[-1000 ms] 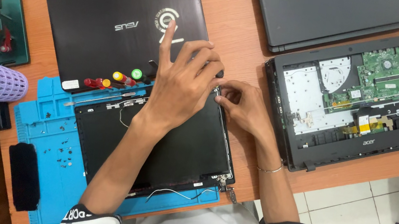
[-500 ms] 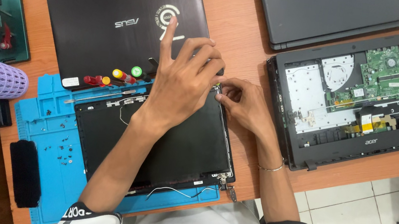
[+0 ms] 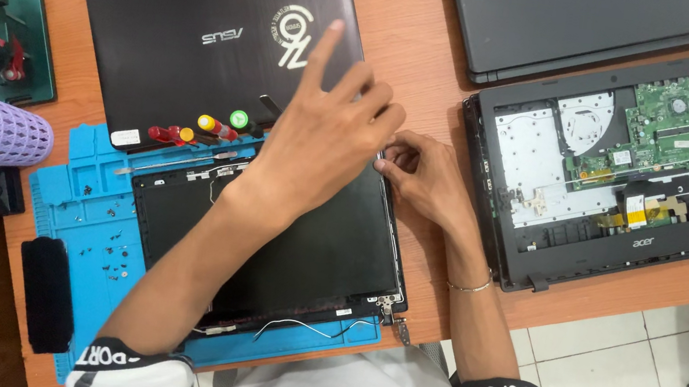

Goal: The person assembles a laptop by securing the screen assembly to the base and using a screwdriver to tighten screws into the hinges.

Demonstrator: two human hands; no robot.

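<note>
Wooden table [image 3: 435,46], blue mat [image 3: 68,202], both hands at screen panel [image 3: 318,261] corner

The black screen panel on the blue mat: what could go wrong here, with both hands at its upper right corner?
1. Both the left hand and the right hand press at one corner of the screen panel; thin panels may crack.
2. The loose white cable at its lower edge could snag.
3. Small screws lying loose on the blue mat could be brushed away by a forearm.
</note>
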